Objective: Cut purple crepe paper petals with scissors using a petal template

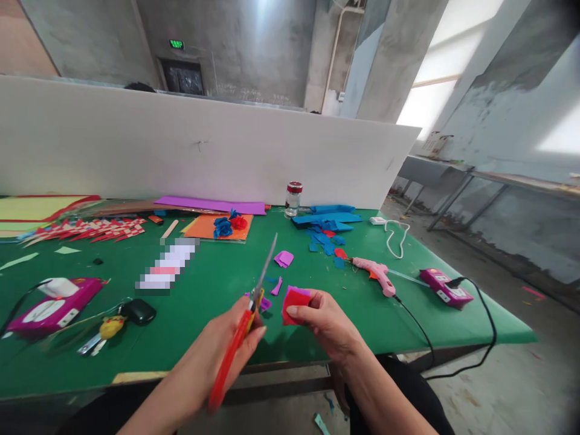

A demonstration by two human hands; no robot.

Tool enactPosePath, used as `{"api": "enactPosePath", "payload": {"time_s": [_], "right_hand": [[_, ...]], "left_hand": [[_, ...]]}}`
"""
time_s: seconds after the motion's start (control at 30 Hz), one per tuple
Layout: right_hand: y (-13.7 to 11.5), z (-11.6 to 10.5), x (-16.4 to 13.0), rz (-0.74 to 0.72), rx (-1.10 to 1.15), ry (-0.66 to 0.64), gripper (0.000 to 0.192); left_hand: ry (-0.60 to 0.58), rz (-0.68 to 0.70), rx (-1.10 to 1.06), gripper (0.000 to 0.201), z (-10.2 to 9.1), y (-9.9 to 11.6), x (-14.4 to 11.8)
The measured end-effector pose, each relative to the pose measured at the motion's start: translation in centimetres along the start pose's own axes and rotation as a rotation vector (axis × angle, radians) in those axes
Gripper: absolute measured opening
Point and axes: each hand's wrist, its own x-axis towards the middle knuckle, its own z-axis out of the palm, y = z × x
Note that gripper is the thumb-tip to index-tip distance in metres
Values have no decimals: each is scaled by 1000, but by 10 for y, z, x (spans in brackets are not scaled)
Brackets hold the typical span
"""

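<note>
My left hand (pixel 231 338) grips red-handled scissors (pixel 247 317), blades apparently shut, pointing away. Just right of it, my right hand (pixel 326 320) pinches a red paper piece (pixel 294 305) above the green tabletop (pixel 217 272); a pink glue gun (pixel 376 273) lies beyond.

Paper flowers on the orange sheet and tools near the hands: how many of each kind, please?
Blue paper flower: 1
Red paper flower: 1
Scissors, in the left hand: 1
Pink glue gun: 1
Total: 4
</note>
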Motion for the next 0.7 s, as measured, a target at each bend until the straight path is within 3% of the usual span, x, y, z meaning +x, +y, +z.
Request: {"api": "enactPosePath", "payload": {"time_s": [0.17,0.33,0.5,0.6,0.7], "right_hand": [[15,14,-6,92,-134,-193,16],[21,22,-9,120,-281,-233,8],[16,20,-5,74,-239,-195,16],[17,23,-2,4,-164,-82,24],[22,31,-1,-91,-47,43,31]], "left_hand": [[-63,-29,-117,23,-4,6,10],[-48,-46,-140,12,1,5,9],[97,-134,-284,19,3,3,10],[267,-215,-477,26,11,-1,14],[380,-206,-610,31,19,-5,18]]}}
